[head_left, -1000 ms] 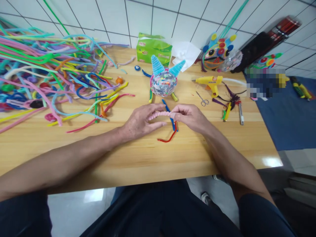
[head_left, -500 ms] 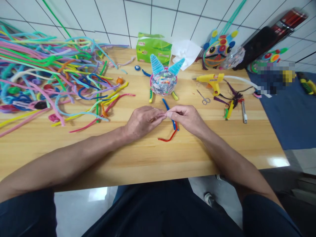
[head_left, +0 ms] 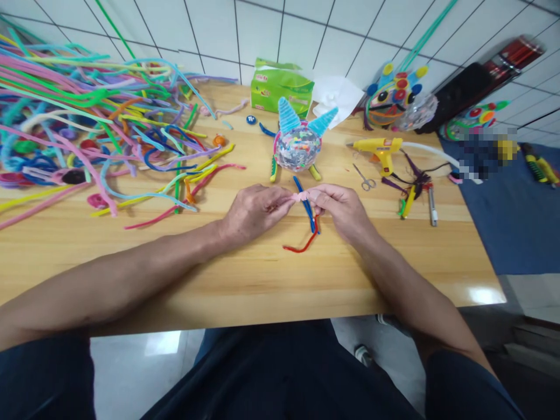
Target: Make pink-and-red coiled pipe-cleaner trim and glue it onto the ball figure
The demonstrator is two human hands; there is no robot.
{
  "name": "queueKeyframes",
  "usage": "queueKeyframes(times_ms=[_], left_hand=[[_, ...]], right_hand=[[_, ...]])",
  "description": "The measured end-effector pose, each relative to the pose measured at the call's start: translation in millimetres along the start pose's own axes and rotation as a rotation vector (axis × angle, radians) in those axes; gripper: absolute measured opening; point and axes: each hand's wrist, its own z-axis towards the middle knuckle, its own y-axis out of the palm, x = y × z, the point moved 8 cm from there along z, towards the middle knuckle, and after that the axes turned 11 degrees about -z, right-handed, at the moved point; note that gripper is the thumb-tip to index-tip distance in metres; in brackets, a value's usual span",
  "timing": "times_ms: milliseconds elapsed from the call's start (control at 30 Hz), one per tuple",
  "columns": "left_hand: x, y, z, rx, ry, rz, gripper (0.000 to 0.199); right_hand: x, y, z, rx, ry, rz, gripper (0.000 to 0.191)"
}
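Between my two hands is a short pink pipe cleaner [head_left: 301, 197], gripped at both ends and coiled or crimped in its middle. My left hand [head_left: 258, 211] pinches its left end; my right hand [head_left: 338, 209] pinches the other. Just under them, blue pipe cleaners [head_left: 309, 217] lie on the table, partly covered by the pink one and my fingers. A red pipe cleaner [head_left: 306, 245] curves out below my right hand. Beyond the hands stands a clear round body [head_left: 298, 147] filled with colourful bits, with two light-blue pipe-cleaner ears [head_left: 289, 115] and yellow-green feet.
A large heap of pipe cleaners [head_left: 87, 128] covers the table's left. To the right lie a yellow glue gun [head_left: 380, 149], small scissors [head_left: 365, 179] and a cutter knife [head_left: 432, 204]. Green tissue pack [head_left: 280, 87], decorated figure [head_left: 389, 102] and dark thermos [head_left: 476, 81] stand along the wall.
My fingers have drawn slightly apart, so the pink pipe cleaner now shows between them. The whole view has shifted a little; the other things stay in place.
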Motion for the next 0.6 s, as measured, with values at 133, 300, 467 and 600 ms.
queueKeyframes(times_ms=[133, 300, 467, 600], left_hand=[[-2, 2.8, -1, -0.017, -0.006, 0.015, 0.018], [-2, 5.9, -1, -0.040, 0.020, 0.016, 0.018], [-10, 7.9, -3, -0.107, -0.052, 0.058, 0.025], [-17, 5.5, -4, -0.158, -0.124, 0.050, 0.036]], right_hand=[[0, -8, 0, 0.041, 0.003, -0.056, 0.024], [0, 2, -6, 0.045, 0.026, -0.101, 0.028], [1, -3, -5, 0.073, 0.036, -0.121, 0.027], [10, -35, 8, 0.185, 0.039, -0.174, 0.023]])
